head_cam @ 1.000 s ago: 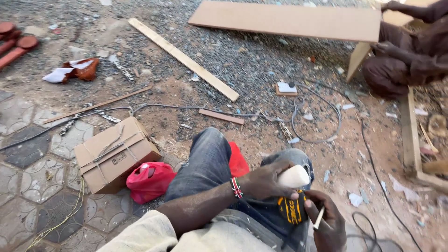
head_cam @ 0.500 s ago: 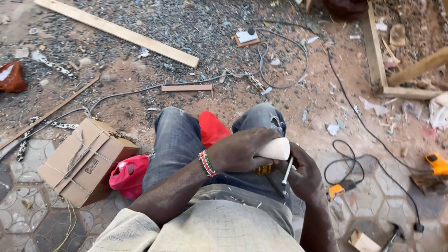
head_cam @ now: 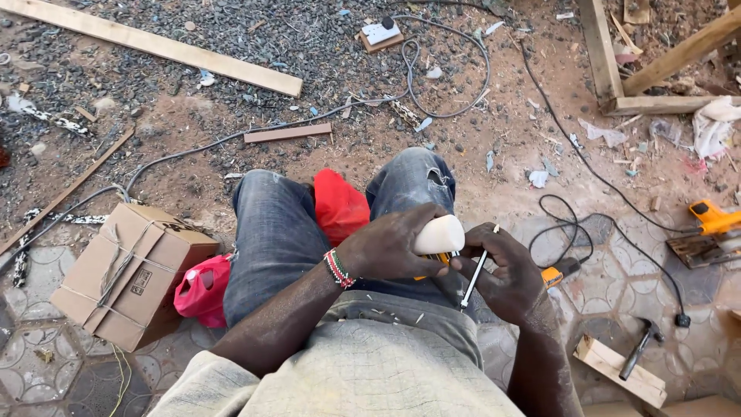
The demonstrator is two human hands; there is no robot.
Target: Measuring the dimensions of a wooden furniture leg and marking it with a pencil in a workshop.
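Wood block (head_cam: 440, 233), pale and rounded, sits over my lap, clasped in my left hand (head_cam: 386, 247); my right hand (head_cam: 505, 270) grips a thin white pencil (head_cam: 475, 274) at its 3 o'clock. Ground: patterned pavers near me, dirt and gravel at 12 o'clock, cardboard box (head_cam: 127, 270) at 9 o'clock, hammer (head_cam: 639, 347) at 4 o'clock.

An open-air carpentry yard on bare dirt, gravel and patterned paving. Planks (head_cam: 154, 46) lie far ahead of the grip, and a timber frame (head_cam: 610, 69) stands off to the upper right. A yellow power tool (head_cam: 714, 220) rests well right of the grip, its cable (head_cam: 571, 147) snaking across the ground to a socket block (head_cam: 380, 32). A hammer (head_cam: 639, 347) lies on a wood offcut (head_cam: 617, 371) lower right.
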